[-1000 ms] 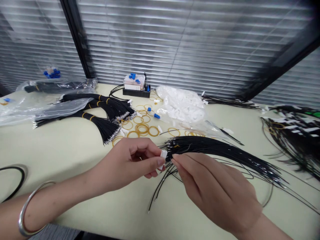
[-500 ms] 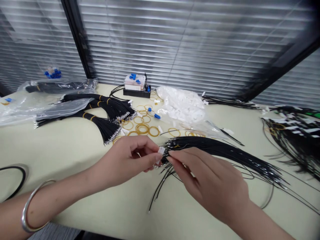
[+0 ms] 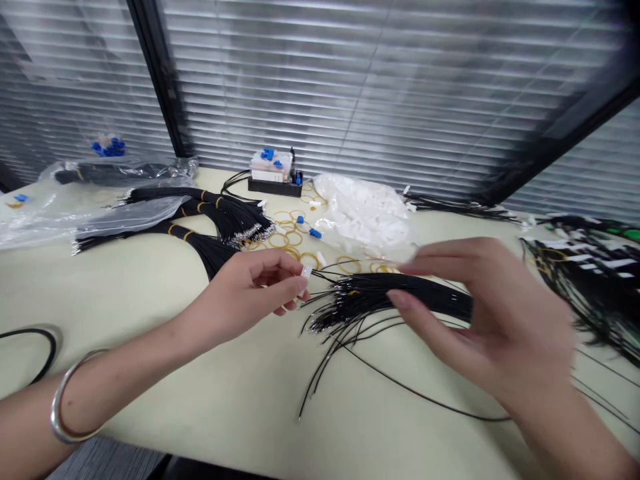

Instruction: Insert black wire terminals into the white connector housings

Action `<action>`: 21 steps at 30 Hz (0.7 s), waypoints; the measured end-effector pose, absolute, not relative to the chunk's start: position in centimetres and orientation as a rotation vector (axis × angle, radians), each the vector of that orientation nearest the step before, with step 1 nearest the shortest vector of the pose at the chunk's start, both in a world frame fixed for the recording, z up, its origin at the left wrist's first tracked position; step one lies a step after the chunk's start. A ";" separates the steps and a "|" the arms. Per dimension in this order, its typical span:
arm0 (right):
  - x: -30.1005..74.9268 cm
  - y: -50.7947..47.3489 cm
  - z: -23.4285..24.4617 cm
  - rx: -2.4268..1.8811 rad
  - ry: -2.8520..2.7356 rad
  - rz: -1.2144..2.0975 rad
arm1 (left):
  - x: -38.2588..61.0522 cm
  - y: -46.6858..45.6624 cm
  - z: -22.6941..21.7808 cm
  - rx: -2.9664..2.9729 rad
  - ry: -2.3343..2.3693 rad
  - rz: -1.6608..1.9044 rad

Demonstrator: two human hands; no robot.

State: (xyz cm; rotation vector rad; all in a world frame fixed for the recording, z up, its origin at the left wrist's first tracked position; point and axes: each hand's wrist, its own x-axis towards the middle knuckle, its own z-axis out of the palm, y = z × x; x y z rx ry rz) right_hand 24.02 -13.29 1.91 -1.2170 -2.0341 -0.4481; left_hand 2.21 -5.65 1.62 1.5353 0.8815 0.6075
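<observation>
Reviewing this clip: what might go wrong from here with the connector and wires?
The small white connector is pinched at its edge by the left hand, so it might slip.

The black wire bundle fans out into loose silver-tipped ends, which could tangle or catch on the right hand, open near them.

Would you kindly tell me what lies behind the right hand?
A bundle of black wires runs behind the right hand, which covers the bundle's right end from view.
</observation>
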 end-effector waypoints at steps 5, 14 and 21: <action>23.7 -14.1 1.9 -1.170 -2.321 -0.404 | 2.1 -5.5 1.5 1.521 0.872 0.603; 23.5 -13.7 -0.3 -1.573 -2.660 0.070 | 2.1 -5.3 1.3 1.504 0.863 0.594; 23.0 -13.6 -1.1 -1.561 -2.667 0.113 | 2.1 -5.3 1.4 1.465 0.866 0.578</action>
